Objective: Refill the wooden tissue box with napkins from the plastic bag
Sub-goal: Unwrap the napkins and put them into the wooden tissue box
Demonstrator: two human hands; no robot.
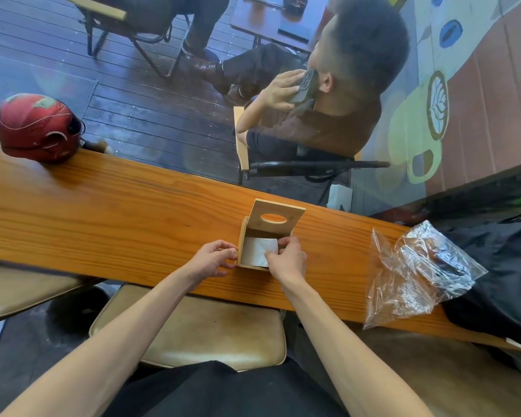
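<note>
The wooden tissue box [243,233] stands on the long wooden counter [103,212], its lid [275,219] with the oval slot raised at the far side. A stack of white napkins [257,251] lies inside the box. My right hand [286,260] is at the box's near right corner, with its fingers curled over the napkins' right edge. My left hand [212,258] sits against the box's left wall with fingers curled near it; whether it grips the wall is unclear. The clear plastic bag [415,272] lies crumpled on the counter to the right and looks empty.
A red helmet [38,127] sits on the counter's far left. A black bag or jacket [500,266] lies beside the plastic bag at the right. Beyond the counter a person [337,94] sits on a chair holding a phone. A padded stool [199,329] is below my arms.
</note>
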